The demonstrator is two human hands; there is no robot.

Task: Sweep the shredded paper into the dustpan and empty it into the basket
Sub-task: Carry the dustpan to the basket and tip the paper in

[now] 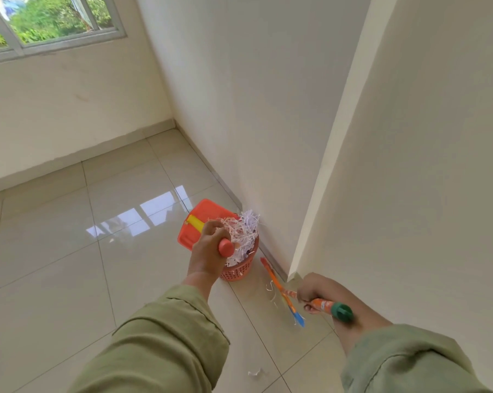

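My left hand (pixel 208 245) grips the yellow and red handle of the orange dustpan (pixel 201 222), which is tilted over the orange basket (pixel 239 269) in the corner. White shredded paper (pixel 243 234) is heaped on the basket and against the dustpan's mouth. My right hand (pixel 314 292) grips the orange stick of the broom (pixel 282 293), just below its green end cap. The broom's orange and blue head lies on the floor to the right of the basket. A few paper strips (pixel 272 292) lie beside the broom head.
White walls meet at the corner behind the basket, and a protruding wall edge (pixel 319 194) stands at the right. A small paper scrap (pixel 255 373) lies on the glossy tiled floor (pixel 83 265) near my sleeves. A window (pixel 49 21) is at the upper left.
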